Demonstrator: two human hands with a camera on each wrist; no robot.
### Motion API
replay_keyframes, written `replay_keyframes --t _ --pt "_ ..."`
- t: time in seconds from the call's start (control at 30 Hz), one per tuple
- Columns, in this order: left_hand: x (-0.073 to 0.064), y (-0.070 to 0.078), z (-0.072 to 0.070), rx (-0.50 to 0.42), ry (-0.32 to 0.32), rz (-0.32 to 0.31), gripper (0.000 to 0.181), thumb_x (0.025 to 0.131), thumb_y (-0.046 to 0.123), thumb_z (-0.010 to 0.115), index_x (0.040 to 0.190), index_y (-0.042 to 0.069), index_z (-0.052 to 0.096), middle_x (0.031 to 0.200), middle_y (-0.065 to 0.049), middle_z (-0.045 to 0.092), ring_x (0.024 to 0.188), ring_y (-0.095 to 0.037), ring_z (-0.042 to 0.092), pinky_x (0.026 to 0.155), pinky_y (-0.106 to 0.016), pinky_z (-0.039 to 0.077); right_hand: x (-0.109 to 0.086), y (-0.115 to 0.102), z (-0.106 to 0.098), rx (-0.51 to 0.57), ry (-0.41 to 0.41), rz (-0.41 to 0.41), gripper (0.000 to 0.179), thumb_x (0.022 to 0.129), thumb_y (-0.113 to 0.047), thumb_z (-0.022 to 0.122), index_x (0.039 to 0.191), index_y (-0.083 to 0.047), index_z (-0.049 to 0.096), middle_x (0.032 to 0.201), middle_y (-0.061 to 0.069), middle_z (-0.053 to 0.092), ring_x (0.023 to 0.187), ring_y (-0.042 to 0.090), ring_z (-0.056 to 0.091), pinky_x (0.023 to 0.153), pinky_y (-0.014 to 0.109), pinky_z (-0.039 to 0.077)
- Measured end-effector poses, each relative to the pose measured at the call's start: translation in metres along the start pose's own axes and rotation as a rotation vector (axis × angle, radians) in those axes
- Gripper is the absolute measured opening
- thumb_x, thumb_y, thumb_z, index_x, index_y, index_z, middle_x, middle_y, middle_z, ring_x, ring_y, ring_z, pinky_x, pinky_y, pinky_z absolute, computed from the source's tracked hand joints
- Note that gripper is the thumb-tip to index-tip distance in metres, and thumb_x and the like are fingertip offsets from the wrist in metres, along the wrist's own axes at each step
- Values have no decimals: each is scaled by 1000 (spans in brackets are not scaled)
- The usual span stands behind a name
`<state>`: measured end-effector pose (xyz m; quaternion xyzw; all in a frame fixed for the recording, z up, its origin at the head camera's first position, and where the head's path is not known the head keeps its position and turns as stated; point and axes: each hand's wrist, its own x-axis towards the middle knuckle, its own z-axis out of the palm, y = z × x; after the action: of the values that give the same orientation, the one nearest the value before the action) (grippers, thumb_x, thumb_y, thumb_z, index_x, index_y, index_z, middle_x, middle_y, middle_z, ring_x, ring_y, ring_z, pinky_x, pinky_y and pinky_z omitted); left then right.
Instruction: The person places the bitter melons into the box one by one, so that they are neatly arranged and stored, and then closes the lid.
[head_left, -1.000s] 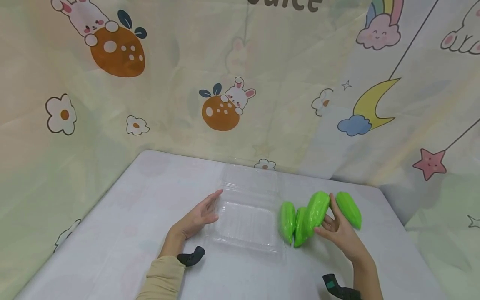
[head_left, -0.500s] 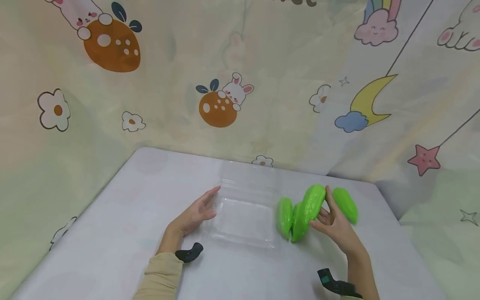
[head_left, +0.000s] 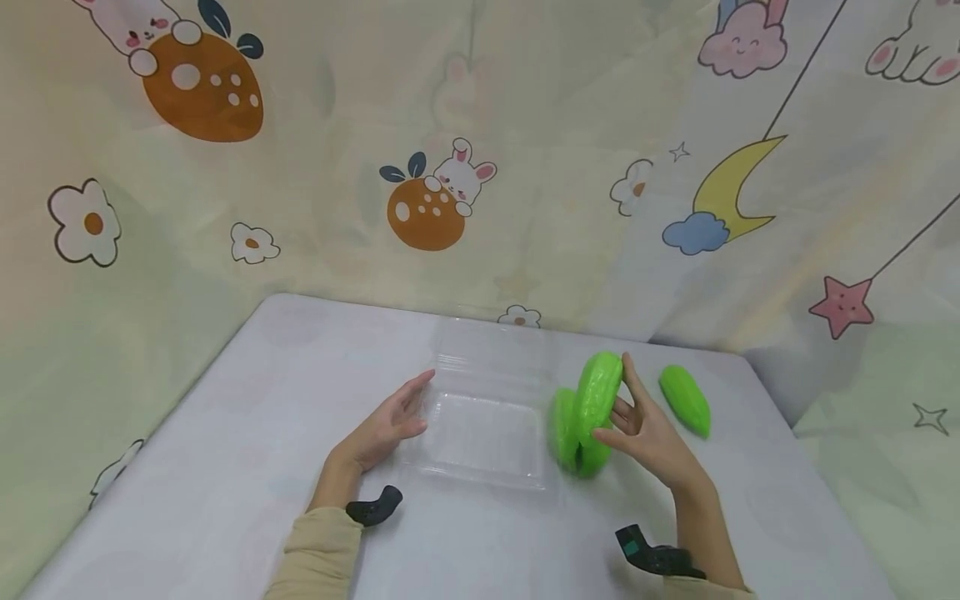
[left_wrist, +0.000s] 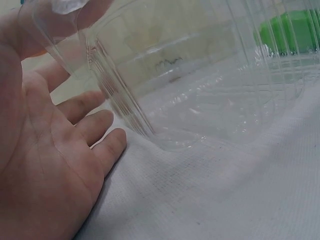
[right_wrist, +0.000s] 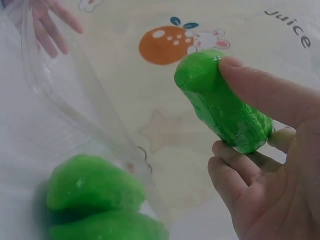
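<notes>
My right hand pinches a glossy, bright green, elongated piece between thumb and fingers, above the table. In the right wrist view this green piece looks lumpy, with a shiny surface; its exact kind is unclear. Below it, two similar green pieces lie side by side, against or close to the right side of a clear plastic container. The container's lid is folded back. My left hand rests at the container's left side, fingers loosely extended, touching the clear wall.
Another green piece lies alone to the right of my right hand. A white cloth covers the table. Behind its far edge hangs a printed curtain with rabbits, oranges and flowers.
My right hand has carried its green piece leftward, over the two pieces by the container, away from the lone piece. My left hand stays at the container's side. The head view has shifted slightly.
</notes>
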<state>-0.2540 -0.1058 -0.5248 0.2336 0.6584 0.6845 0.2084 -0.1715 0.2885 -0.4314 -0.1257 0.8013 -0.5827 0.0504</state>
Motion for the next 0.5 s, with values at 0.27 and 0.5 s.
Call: replay_keyframes --t 0.27,0.5 --pt "0 0 2 -9 -2 7 75 89 13 60 151 27 20 161 6 5 149 -17 -2 120 -40 5 9 -4 15 -25 5 -10 108 84 -12 72 147 -43 -11 160 -4 -13 141 34 27 96 15 43" --pt "0 -1 1 -11 9 31 75 89 8 58 152 23 20 161 4 6 149 -17 -2 119 -36 4 17 -5 35 114 -36 -1 112 82 -9 73 149 -39 -12 161 6 3 140 31 31 92 23 51"
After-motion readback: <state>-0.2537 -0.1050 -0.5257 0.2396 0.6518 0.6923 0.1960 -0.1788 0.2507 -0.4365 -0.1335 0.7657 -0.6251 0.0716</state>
